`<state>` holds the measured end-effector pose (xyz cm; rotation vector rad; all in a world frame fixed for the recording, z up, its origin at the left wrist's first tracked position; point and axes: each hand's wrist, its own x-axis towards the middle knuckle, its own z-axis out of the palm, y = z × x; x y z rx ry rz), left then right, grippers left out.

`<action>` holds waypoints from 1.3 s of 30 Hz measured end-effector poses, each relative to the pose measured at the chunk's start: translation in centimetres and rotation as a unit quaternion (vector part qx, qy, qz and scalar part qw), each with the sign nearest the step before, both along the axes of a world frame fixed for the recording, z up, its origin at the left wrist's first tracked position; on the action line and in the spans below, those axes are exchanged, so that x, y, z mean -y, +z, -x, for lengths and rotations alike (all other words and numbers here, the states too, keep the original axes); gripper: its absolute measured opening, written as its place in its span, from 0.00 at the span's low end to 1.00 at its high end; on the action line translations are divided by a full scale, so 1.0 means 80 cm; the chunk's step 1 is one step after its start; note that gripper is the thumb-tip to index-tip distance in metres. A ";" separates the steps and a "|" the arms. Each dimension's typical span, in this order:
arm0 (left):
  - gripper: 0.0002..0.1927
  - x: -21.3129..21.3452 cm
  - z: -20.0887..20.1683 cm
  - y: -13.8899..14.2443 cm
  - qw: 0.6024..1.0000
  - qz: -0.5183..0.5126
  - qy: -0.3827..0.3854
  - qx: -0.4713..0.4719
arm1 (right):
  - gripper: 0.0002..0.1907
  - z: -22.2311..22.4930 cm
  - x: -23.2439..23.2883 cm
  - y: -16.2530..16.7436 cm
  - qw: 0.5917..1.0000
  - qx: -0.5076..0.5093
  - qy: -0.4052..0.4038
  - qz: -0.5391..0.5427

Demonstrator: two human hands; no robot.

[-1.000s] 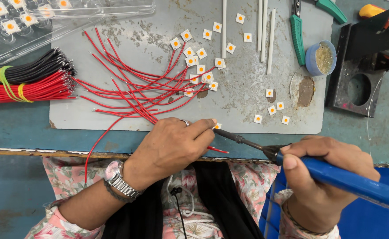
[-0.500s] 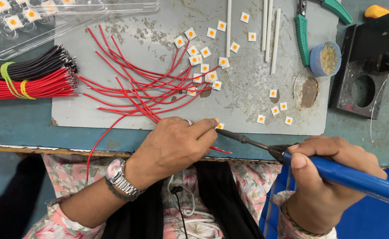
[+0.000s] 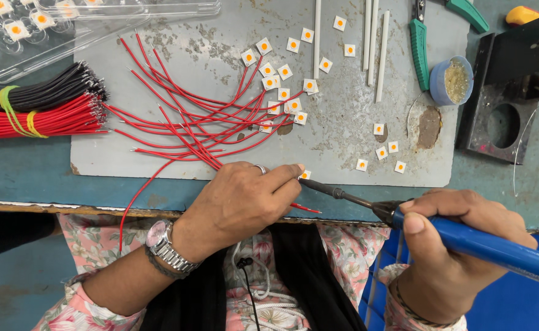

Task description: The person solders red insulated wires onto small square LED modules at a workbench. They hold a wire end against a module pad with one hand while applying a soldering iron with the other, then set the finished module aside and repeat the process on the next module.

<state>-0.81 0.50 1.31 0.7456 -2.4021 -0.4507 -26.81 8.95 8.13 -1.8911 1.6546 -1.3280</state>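
My left hand (image 3: 242, 199) rests at the front edge of a scratched grey work plate (image 3: 343, 132), fingers pinched on a small white square chip with an orange dot (image 3: 305, 175) and a red wire (image 3: 159, 178). My right hand (image 3: 459, 242) grips the blue handle of a soldering iron (image 3: 484, 245); its dark tip (image 3: 309, 183) touches the chip by my left fingertips. A fan of loose red wires (image 3: 184, 119) lies on the plate, their far ends joined to several more such chips (image 3: 278, 79).
Bundled red and black wires (image 3: 33, 107) lie at the left below a clear plastic tray (image 3: 55, 24) of parts. White rods (image 3: 373, 46), green-handled pliers (image 3: 419, 49), a small blue pot (image 3: 450, 79) and a black stand (image 3: 505, 116) sit at the right.
Both hands stay in nearly the same pose with the iron tip at the chip; the view has shifted slightly.
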 end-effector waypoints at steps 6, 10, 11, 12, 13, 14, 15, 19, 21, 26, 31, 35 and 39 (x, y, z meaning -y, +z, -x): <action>0.04 0.000 0.000 -0.002 1.000 0.002 0.004 -0.002 | 0.22 0.010 -0.008 -0.020 0.995 0.086 0.004 0.057; 0.04 0.000 0.001 -0.002 1.000 0.000 0.004 0.000 | 0.21 0.009 -0.013 -0.018 0.998 0.060 -0.012 0.030; 0.04 0.000 0.001 -0.002 1.000 0.001 0.005 0.000 | 0.19 0.013 -0.009 -0.014 0.999 0.045 -0.003 0.021; 0.04 0.000 0.000 -0.002 1.000 0.000 0.005 -0.001 | 0.18 0.013 -0.008 -0.013 0.999 0.041 -0.001 0.018; 0.04 0.000 0.000 -0.001 1.000 -0.001 0.004 -0.002 | 0.18 0.013 -0.006 -0.011 0.999 0.037 0.002 0.015; 0.05 0.000 0.000 -0.001 1.000 -0.002 0.003 -0.002 | 0.18 0.011 -0.005 -0.011 0.999 0.044 -0.003 0.018; 0.05 0.000 0.000 -0.001 1.000 -0.002 0.003 -0.003 | 0.19 0.009 -0.004 -0.010 0.999 0.047 -0.002 0.021; 0.05 0.001 0.000 0.000 1.000 -0.006 0.004 -0.006 | 0.16 0.001 0.004 -0.001 1.000 0.025 0.010 0.013; 0.05 0.000 0.000 -0.001 1.000 -0.008 0.005 -0.008 | 0.12 -0.004 0.009 0.008 1.000 -0.009 0.001 -0.016; 0.05 0.000 0.001 -0.001 1.000 -0.009 0.007 -0.010 | 0.15 -0.028 0.021 0.023 0.999 0.021 -0.017 -0.024; 0.05 0.000 0.001 0.001 1.000 -0.013 0.004 -0.011 | 0.11 -0.033 0.016 0.036 0.995 -0.044 -0.069 -0.064; 0.05 0.000 -0.001 0.002 1.000 -0.011 0.001 -0.011 | 0.13 -0.019 0.005 0.022 0.997 -0.014 -0.067 -0.025; 0.05 0.001 0.000 0.001 1.000 -0.009 0.001 -0.007 | 0.18 -0.005 -0.004 0.004 0.996 0.035 -0.072 0.031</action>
